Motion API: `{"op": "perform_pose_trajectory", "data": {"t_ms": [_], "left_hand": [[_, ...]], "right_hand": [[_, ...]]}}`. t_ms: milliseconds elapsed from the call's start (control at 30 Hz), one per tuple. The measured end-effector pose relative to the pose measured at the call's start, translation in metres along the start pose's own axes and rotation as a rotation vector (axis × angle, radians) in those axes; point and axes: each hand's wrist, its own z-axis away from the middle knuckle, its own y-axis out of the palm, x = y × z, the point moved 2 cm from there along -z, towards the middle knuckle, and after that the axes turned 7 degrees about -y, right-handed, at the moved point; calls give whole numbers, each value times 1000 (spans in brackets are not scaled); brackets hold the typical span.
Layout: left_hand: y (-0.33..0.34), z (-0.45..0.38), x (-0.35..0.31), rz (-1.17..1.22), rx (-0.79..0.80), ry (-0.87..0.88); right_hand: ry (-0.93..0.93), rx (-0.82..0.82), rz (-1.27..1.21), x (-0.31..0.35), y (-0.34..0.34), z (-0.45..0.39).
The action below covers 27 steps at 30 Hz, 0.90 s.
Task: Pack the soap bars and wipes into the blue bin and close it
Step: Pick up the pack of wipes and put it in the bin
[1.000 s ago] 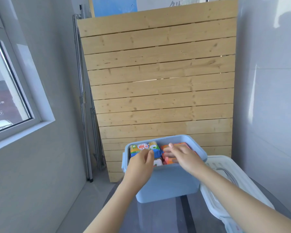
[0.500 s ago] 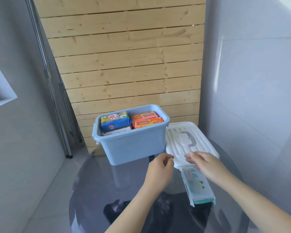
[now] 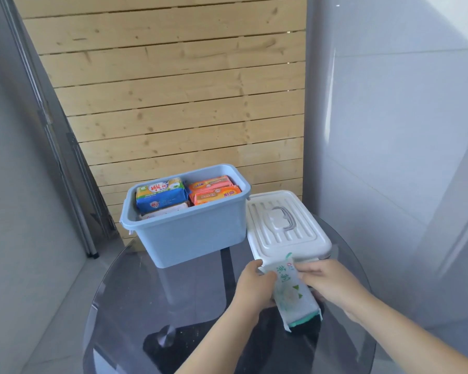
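Observation:
The blue bin [image 3: 192,233] stands open at the far side of the round glass table. Inside it lie a blue-and-yellow soap pack [image 3: 160,195], two orange soap packs [image 3: 216,193] and a white pack [image 3: 165,213] at the front left. The white lid [image 3: 281,225] with a grey handle lies flat to the bin's right. In front of the lid, a white-and-green wipes pack [image 3: 292,292] is held between both hands: my left hand [image 3: 251,284] grips its left side, my right hand [image 3: 330,282] its right side.
The dark glass table [image 3: 152,292] ends close to a wooden slat panel [image 3: 173,90] behind the bin. A grey tiled wall [image 3: 403,130] rises on the right. Metal poles [image 3: 65,157] lean at the left, above the floor.
Both hands left the bin, came back toward me and took hold of the wipes pack in front of the lid. The view tilted down onto the table.

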Motion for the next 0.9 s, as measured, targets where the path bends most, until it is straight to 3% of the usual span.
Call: {"op": "perform_pose_trajectory", "data": {"t_ms": [133,267,600,733,900], "left_hand": [[-24,5,-4,137,1,-15],[-51,12,-18,55,39,15],[-117,33,-61,96,-261,412],[-144,42,-81,361,-116,488],[-178,39,-107,636,23,429]], "right_hand": [[-62,3,-102,19,4,2],[-137,29,-42,40,21,-5],[-405,44,-206,98,52,-28],[-465,-36,-233,120,54,-46],[-508,47,-389,158,67,-77]]}}
